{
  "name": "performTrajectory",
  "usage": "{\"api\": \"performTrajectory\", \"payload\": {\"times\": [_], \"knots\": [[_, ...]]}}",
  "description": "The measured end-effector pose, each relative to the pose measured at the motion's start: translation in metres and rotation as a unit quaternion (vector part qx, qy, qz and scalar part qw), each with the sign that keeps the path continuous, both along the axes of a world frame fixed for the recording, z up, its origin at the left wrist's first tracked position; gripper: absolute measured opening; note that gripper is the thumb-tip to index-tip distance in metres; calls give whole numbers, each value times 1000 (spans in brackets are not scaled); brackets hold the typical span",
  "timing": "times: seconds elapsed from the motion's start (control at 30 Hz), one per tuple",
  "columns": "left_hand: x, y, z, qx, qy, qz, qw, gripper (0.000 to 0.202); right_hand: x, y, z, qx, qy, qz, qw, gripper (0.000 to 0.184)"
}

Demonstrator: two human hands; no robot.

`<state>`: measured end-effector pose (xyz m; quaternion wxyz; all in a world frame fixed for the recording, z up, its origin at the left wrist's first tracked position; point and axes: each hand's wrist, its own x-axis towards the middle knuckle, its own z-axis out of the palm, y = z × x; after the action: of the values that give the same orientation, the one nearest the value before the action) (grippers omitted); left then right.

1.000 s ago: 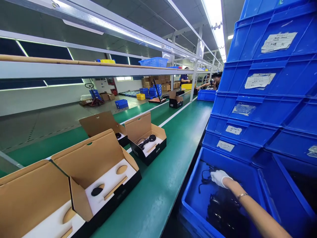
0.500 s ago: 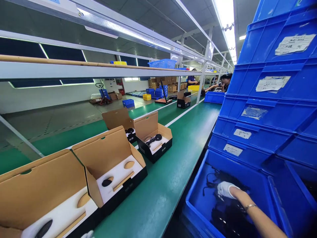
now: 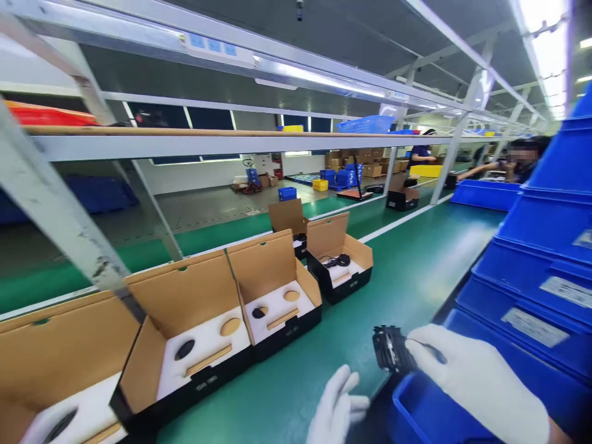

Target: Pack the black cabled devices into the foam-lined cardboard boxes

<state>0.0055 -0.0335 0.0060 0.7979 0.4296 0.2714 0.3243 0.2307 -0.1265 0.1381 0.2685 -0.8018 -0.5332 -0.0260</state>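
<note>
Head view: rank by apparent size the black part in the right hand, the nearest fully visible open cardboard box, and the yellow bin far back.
1. Open cardboard box, partly nearness.
2. Black part.
3. Yellow bin, far off.

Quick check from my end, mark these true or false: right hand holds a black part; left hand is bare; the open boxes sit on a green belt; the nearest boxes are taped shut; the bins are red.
1. The right hand holds a black part: true.
2. The left hand is bare: false, it wears a white glove.
3. The open boxes sit on a green belt: true.
4. The nearest boxes are taped shut: false, their lids stand open.
5. The bins at right are red: false, blue.
</note>
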Motion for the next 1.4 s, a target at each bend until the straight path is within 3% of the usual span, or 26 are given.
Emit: {"api": "performTrajectory", "payload": {"times": [0.07, 0.13, 0.23, 0.33, 0.4, 0.5, 0.57, 0.73, 0.97, 1.1, 1.2, 1.27, 1.33, 1.4], "knots": [[11, 0, 9, -83, -128, -17, 988, 82, -40, 23, -1, 90, -72, 52, 992, 29], [12, 7, 24, -142, -235, -8, 961, 74, -75, 44, -7, 163, -141, 109, 970, 28], [-2, 25, 51, -226, -314, 75, 919, 63, -115, 65, -12, 222, -186, 210, 934, 23], [-22, 43, 72, -278, -319, 162, 892, 77, -131, 80, -8, 190, -111, 353, 909, 21], [-32, 50, 79, -249, -301, 189, 901, 77, -130, 92, -2, 140, 16, 407, 903, 26], [-38, 54, 80, -160, -256, 171, 938, 66, -125, 113, 2, 68, 213, 360, 906, 35], [-37, 53, 78, -137, -240, 152, 949, 65, -123, 128, 0, 18, 290, 330, 898, 37], [-39, 47, 82, -184, -213, 164, 946, 67, -127, 145, -5, -55, 357, 352, 864, 41], [-45, 48, 79, -186, -283, 126, 932, 51, -127, 126, 1, -36, 411, 389, 824, 37], [-45, 48, 77, -148, -315, 116, 930, 49, -124, 118, -4, -34, 365, 396, 842, 33], [-47, 46, 84, -105, -294, 121, 942, 51, -119, 113, -10, 54, 251, 399, 880, 35], [-48, 42, 90, -80, -246, 164, 952, 54, -116, 110, -15, 135, 124, 404, 896, 59], [-48, 35, 95, -44, -161, 216, 962, 53, -114, 108, -20, 163, -1, 425, 890, 89], [-48, 26, 96, 18, -54, 267, 962, 60, -113, 108, -23, 163, -44, 458, 872, 96]]}}
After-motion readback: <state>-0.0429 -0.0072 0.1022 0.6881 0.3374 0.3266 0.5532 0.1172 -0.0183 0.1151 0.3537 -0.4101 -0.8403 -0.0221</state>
